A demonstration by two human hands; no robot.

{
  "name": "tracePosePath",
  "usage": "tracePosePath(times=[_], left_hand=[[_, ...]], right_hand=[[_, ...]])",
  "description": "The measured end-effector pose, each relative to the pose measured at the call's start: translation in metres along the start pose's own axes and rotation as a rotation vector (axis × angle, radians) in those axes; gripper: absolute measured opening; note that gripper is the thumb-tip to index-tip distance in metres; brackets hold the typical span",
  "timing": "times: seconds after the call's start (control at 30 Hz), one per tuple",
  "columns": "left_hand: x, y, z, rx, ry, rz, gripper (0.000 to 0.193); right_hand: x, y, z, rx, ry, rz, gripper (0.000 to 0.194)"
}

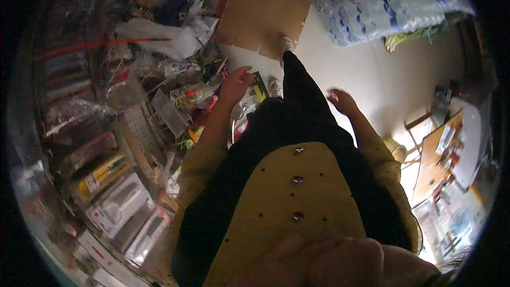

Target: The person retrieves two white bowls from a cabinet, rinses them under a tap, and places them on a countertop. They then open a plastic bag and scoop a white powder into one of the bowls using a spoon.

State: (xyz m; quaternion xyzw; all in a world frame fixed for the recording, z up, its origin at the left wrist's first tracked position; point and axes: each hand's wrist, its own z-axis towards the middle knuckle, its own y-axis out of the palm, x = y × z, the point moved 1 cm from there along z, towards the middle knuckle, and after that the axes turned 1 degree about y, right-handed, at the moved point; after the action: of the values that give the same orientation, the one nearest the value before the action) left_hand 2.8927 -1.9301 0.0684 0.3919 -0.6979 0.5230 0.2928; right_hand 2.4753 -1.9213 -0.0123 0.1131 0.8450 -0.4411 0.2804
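Note:
My left hand [238, 81] hangs over the cluttered goods on the left, its fingers loosely bent and nothing seen in it. On the other side, my right hand [342, 101] is held above the pale floor [358, 71], half curled and slightly blurred, with no object visible in it. Ahead of me a flattened brown cardboard piece [263, 16] lies on the floor. One patterned shoe [287, 44] overlaps its near edge; the other shoe [275, 87] is further back, beside a dark item with a yellow arrow [259, 92].
Shelves with boxed goods [119, 205] and plastic-wrapped items line the left. A crumpled whitish plastic bag [159, 38] lies up there. A blue-and-white patterned cover [382, 0] spreads at upper right, with leafy greens [418, 34] beside it. A wooden table [432, 155] bearing small items stands right.

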Motion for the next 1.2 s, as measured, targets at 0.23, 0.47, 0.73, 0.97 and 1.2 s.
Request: tracePosePath(times=[0.23,0.47,0.73,0.97,1.2], left_hand=[[0.009,0.011,0.02,-0.166,-0.021,0.006,0.036],[-0.017,0.058,-0.032,-0.395,-0.116,0.124,0.04],[-0.109,0.082,-0.152,-0.696,-0.132,0.512,0.043],[-0.123,0.104,-0.218,-0.925,-0.298,0.734,0.037],[-0.035,0.207,-0.127,-0.703,0.038,0.545,0.034]], right_hand=[[0.148,0.097,-0.188,-0.41,0.68,-0.17,0.036],[0.1,0.074,-0.156,0.088,0.453,0.094,0.039],[0.046,0.07,-0.17,0.061,0.283,0.495,0.035],[0.175,0.137,-0.385,0.251,0.786,0.36,0.04],[0.149,0.31,-0.63,0.308,1.36,0.568,0.041]])
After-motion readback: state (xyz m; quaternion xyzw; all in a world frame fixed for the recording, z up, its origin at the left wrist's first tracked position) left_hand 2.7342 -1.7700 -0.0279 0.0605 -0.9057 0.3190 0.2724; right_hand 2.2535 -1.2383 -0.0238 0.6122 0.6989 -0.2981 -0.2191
